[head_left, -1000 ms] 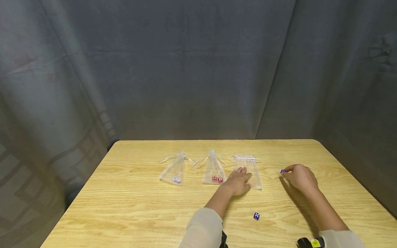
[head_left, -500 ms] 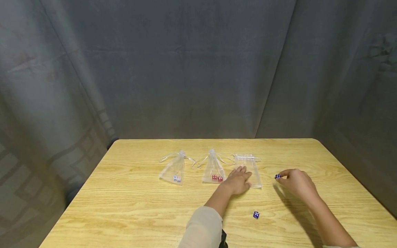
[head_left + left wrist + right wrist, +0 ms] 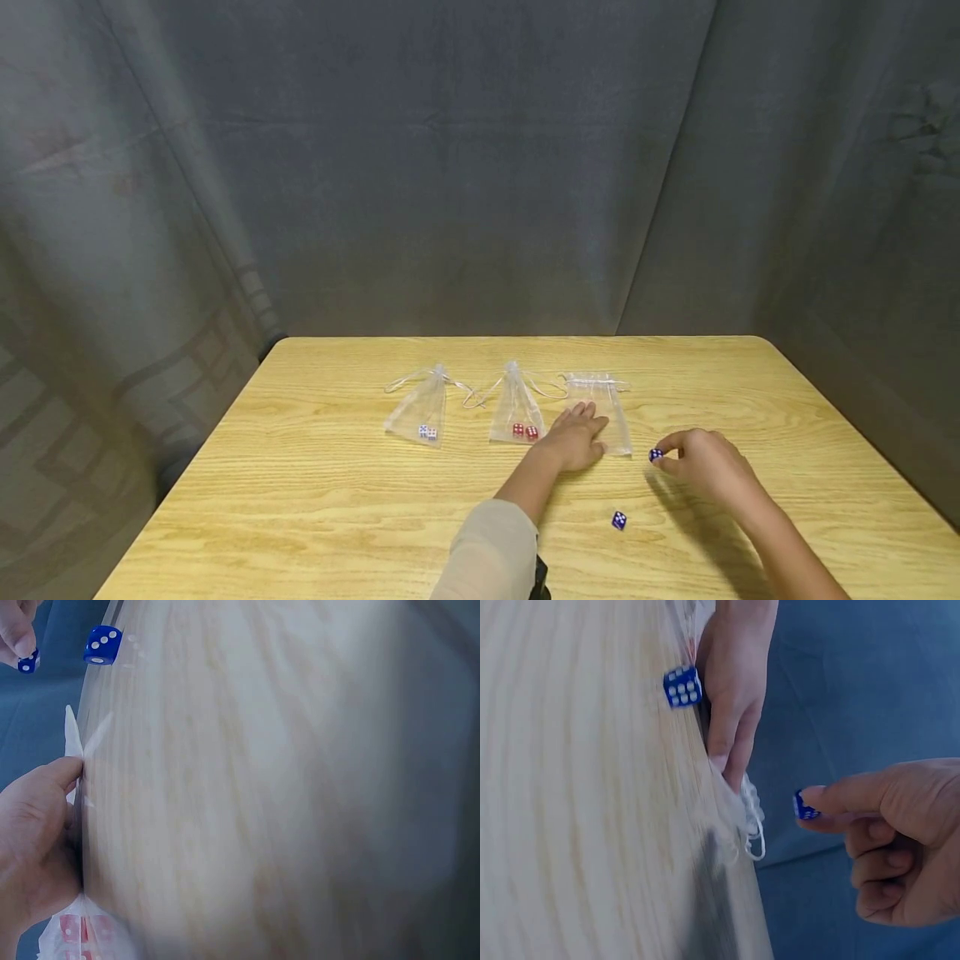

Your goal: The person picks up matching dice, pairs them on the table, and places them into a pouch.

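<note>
With thumb and forefinger my right hand [image 3: 712,468] pinches a blue die [image 3: 656,455] with white dots, held over the table right of the bags. In the right wrist view the other fingers curl into the palm behind the pinched die [image 3: 807,804]. My left hand [image 3: 576,439] lies with fingers spread on a sheer white drawstring pouch [image 3: 617,421], covering its left part. A second blue die [image 3: 618,521] sits on the table nearer me, between my forearms. The left wrist view shows that loose die [image 3: 103,645] beyond the left hand [image 3: 37,840].
Left of my left hand stand two similar pouches drawn in at the top: one pouch [image 3: 516,400] with two red dice [image 3: 518,431], the other pouch [image 3: 423,408] with two white dice [image 3: 427,432]. All rest on a wooden table [image 3: 300,483]; grey curtains [image 3: 450,167] hang behind.
My right hand has brought the pinched blue die leftward and nearer to me, toward the pouch and the loose die. My left hand has stayed on the pouch.
</note>
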Demonstrator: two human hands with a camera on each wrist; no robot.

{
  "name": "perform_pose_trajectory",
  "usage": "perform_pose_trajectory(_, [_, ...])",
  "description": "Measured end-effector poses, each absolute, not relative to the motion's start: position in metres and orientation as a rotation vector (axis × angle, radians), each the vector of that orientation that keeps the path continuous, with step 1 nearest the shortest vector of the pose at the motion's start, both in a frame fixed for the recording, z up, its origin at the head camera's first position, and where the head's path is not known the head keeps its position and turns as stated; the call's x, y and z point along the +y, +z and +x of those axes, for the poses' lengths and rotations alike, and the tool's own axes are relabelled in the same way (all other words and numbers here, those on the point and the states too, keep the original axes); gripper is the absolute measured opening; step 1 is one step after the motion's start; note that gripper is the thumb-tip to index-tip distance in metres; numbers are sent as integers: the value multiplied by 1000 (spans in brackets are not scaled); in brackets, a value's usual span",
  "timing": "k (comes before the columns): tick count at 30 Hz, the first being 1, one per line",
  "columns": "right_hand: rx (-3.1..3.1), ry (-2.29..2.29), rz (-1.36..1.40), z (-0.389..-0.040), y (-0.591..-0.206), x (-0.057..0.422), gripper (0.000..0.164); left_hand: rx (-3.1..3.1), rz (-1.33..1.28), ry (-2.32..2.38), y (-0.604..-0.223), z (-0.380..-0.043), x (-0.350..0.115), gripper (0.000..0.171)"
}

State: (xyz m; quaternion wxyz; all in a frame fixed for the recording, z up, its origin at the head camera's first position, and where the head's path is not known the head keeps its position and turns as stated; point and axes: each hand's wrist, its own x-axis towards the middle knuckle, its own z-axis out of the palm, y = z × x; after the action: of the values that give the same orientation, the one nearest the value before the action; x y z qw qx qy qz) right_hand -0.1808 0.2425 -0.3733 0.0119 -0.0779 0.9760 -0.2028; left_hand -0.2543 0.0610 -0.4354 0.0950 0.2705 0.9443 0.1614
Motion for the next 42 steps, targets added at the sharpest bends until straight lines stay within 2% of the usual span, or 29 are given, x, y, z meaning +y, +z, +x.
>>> perform_pose_trajectory(9, [2930, -597, -296, -166, -381, 223, 7, 2818, 814, 461, -438, -255, 62, 49])
perform_pose_trajectory(29, [2911, -525, -339, -158, -396, 209, 14, 2822, 811, 446, -438, -255, 62, 49])
perform_pose_trajectory(42, [2927, -530, -338, -161, -391, 209, 11, 2813, 799, 439, -438, -256, 62, 49])
